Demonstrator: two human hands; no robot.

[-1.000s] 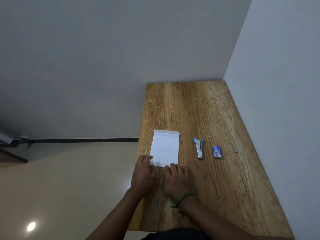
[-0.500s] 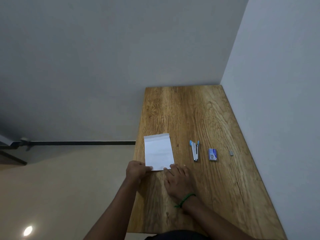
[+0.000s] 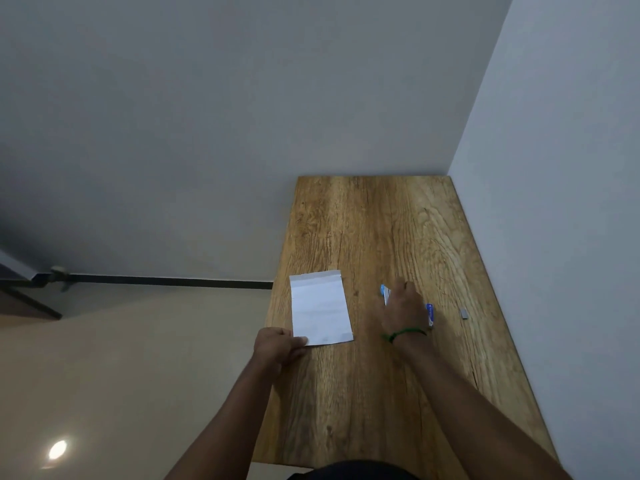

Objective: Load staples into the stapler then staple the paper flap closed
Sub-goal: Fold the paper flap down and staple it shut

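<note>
The right hand (image 3: 403,306) has left its earlier place at the near edge of the paper (image 3: 320,308) and now lies over the stapler (image 3: 385,293), well to the right of the sheet. Only the stapler's blue far end and a sliver of metal show past the hand. Whether the right fingers are closed on the stapler or merely above it cannot be told, as the back of the hand hides them. A green band (image 3: 405,332) circles the right wrist.

The left hand (image 3: 277,346) remains at the paper's near left corner, thumb on top of the sheet, fingers together and pinching that corner at the left edge of the wooden surface (image 3: 363,393).

The paper lies flat, slightly turned, with its folded flap along the far edge. It sits farther left than one second ago.

The blue staple box (image 3: 429,314) lies just right of the right hand, partly covered by it. A small grey strip of staples (image 3: 463,313) rests apart, farther right, near the wall (image 3: 571,202). Neither has shifted relative to the other.
</note>
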